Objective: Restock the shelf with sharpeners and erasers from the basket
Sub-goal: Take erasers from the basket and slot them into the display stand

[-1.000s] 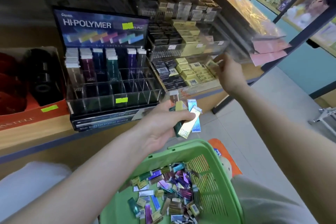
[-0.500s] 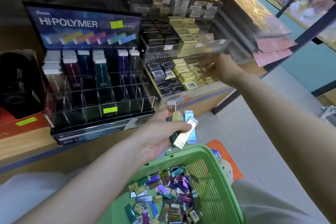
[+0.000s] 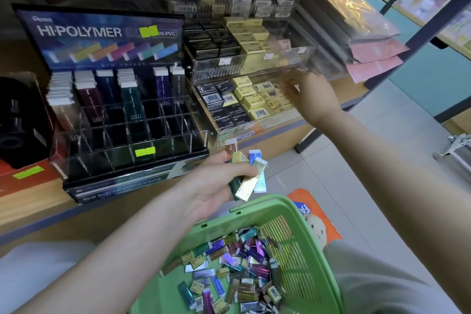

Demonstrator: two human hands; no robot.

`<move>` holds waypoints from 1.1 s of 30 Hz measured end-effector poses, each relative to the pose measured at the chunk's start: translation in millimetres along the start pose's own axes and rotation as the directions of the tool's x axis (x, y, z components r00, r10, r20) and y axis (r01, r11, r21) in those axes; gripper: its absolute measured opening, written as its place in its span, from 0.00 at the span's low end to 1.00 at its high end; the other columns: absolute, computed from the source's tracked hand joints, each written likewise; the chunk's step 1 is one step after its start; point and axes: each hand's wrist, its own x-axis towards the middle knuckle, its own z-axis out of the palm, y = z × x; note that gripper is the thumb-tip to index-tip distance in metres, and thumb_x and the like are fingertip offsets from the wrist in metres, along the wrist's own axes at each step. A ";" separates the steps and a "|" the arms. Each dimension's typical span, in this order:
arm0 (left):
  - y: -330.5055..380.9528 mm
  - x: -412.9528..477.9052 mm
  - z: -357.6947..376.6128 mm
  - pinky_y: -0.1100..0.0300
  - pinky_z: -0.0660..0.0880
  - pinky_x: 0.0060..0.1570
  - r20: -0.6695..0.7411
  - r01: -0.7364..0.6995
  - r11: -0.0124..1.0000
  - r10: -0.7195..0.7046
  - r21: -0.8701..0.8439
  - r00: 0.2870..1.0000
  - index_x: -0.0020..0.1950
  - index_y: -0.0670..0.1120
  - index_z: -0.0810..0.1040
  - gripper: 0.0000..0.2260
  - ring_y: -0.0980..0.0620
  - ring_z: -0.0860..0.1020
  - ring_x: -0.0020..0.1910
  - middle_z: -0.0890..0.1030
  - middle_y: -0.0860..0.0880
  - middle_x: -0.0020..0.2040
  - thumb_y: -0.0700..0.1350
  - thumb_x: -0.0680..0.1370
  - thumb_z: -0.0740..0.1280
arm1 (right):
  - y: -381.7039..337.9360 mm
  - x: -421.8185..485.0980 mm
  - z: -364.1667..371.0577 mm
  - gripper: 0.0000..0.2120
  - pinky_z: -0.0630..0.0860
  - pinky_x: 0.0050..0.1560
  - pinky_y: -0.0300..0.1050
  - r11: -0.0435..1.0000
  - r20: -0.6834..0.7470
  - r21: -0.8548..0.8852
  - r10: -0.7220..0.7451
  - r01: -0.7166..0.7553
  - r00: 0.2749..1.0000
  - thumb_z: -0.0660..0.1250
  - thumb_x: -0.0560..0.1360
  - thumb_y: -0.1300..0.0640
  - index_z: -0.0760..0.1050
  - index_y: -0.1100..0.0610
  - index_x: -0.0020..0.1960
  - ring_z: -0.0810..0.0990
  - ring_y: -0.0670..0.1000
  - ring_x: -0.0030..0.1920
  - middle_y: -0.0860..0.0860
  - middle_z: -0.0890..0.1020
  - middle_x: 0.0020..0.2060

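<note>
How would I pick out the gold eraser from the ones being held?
Start at the green basket at the bottom; just above its rim the left hand grips a fan of slim erasers. The gold eraser lies frontmost, between a dark green one and a shiny blue one, and it has a white tip.

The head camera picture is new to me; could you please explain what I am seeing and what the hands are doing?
There is no machine: one camera worn on a person's head looks down at their two bare hands. On the wooden shelf stand a partly filled Hi-Polymer display rack and, beside it, a clear tray of black and yellow boxed erasers. The left hand grips a fan of slim erasers by the green basket, which holds many more. The right hand reaches to the clear tray; its fingers are too blurred to show whether they hold anything.
</note>
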 end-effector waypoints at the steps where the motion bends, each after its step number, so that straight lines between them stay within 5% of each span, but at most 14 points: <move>1: -0.3 -0.2 -0.1 0.60 0.76 0.35 -0.001 0.001 1.000 -0.001 0.000 1.000 0.61 0.37 0.73 0.16 0.51 0.77 0.36 0.79 0.43 0.42 0.31 0.74 0.67 | -4.1 -14.1 -2.1 0.08 0.75 0.46 0.51 0.998 -0.104 0.070 0.000 0.007 0.995 0.60 0.78 0.59 0.77 0.58 0.52 0.77 0.55 0.48 0.54 0.81 0.46; 3: -1.2 -0.8 -0.1 0.61 0.76 0.34 -0.009 0.002 1.000 -0.002 -0.002 1.000 0.59 0.38 0.73 0.15 0.52 0.78 0.36 0.80 0.44 0.41 0.30 0.74 0.67 | -19.0 -52.2 -8.4 0.06 0.71 0.44 0.43 0.962 -0.229 0.272 0.046 0.019 0.972 0.59 0.79 0.59 0.74 0.58 0.52 0.74 0.48 0.44 0.49 0.78 0.43; 5: -2.8 -1.2 0.6 0.60 0.77 0.34 -0.024 -0.003 1.000 0.003 -0.007 1.000 0.57 0.39 0.74 0.13 0.52 0.79 0.36 0.81 0.44 0.41 0.30 0.74 0.67 | -34.1 -91.8 -12.4 0.03 0.68 0.39 0.38 0.902 -0.196 0.432 0.092 0.002 0.976 0.59 0.80 0.59 0.72 0.55 0.50 0.72 0.42 0.37 0.42 0.75 0.37; 9: -8.2 -1.2 2.7 0.55 0.77 0.44 -0.046 -0.024 1.000 0.024 0.019 0.999 0.56 0.39 0.74 0.12 0.49 0.80 0.41 0.82 0.43 0.42 0.31 0.74 0.67 | -51.6 -142.5 -5.3 0.06 0.70 0.38 0.38 0.831 0.140 0.526 0.125 -0.181 0.982 0.60 0.80 0.54 0.74 0.54 0.48 0.74 0.44 0.35 0.46 0.78 0.36; 12: -13.1 -4.0 3.7 0.53 0.77 0.48 -0.031 -0.026 0.997 0.028 0.073 0.999 0.60 0.37 0.74 0.15 0.47 0.79 0.44 0.82 0.42 0.45 0.32 0.74 0.68 | -63.3 -155.2 -2.6 0.15 0.72 0.36 0.39 0.673 0.456 0.612 0.128 -0.415 0.881 0.59 0.80 0.49 0.76 0.58 0.44 0.75 0.42 0.31 0.48 0.78 0.34; 17: -16.2 -9.3 3.1 0.56 0.74 0.42 -0.019 -0.047 0.997 0.048 0.056 0.999 0.62 0.35 0.74 0.17 0.48 0.77 0.42 0.79 0.42 0.45 0.37 0.74 0.68 | -69.7 -157.5 -13.9 0.09 0.76 0.33 0.35 0.355 0.568 0.734 0.149 -0.580 0.810 0.64 0.78 0.57 0.78 0.62 0.47 0.77 0.43 0.29 0.52 0.78 0.33; 24: -22.0 -21.2 2.9 0.64 0.70 0.30 -0.048 -0.117 0.989 0.121 0.088 0.991 0.55 0.41 0.77 0.10 0.54 0.75 0.33 0.79 0.48 0.38 0.43 0.76 0.68 | -79.6 -162.1 -23.0 0.11 0.77 0.36 0.33 0.364 0.554 0.745 0.129 -0.559 0.823 0.66 0.77 0.62 0.78 0.69 0.54 0.79 0.44 0.31 0.62 0.82 0.40; 28: -20.0 -35.8 -1.2 0.67 0.67 0.27 -0.115 -0.198 0.951 0.230 0.239 0.966 0.53 0.45 0.77 0.08 0.56 0.68 0.28 0.77 0.49 0.38 0.45 0.77 0.69 | -90.5 -162.6 -31.8 0.06 0.77 0.36 0.33 0.387 0.527 0.760 0.103 -0.522 0.844 0.67 0.75 0.62 0.79 0.64 0.49 0.80 0.44 0.30 0.57 0.82 0.34; 33: -7.0 -63.7 -20.4 0.63 0.65 0.32 -0.175 -0.324 0.888 0.394 0.326 0.903 0.46 0.49 0.75 0.02 0.50 0.71 0.40 0.77 0.47 0.41 0.44 0.77 0.68 | -106.1 -149.1 -53.5 0.03 0.78 0.35 0.34 0.440 0.382 0.813 0.092 -0.381 0.920 0.68 0.74 0.62 0.79 0.57 0.42 0.80 0.43 0.29 0.49 0.81 0.27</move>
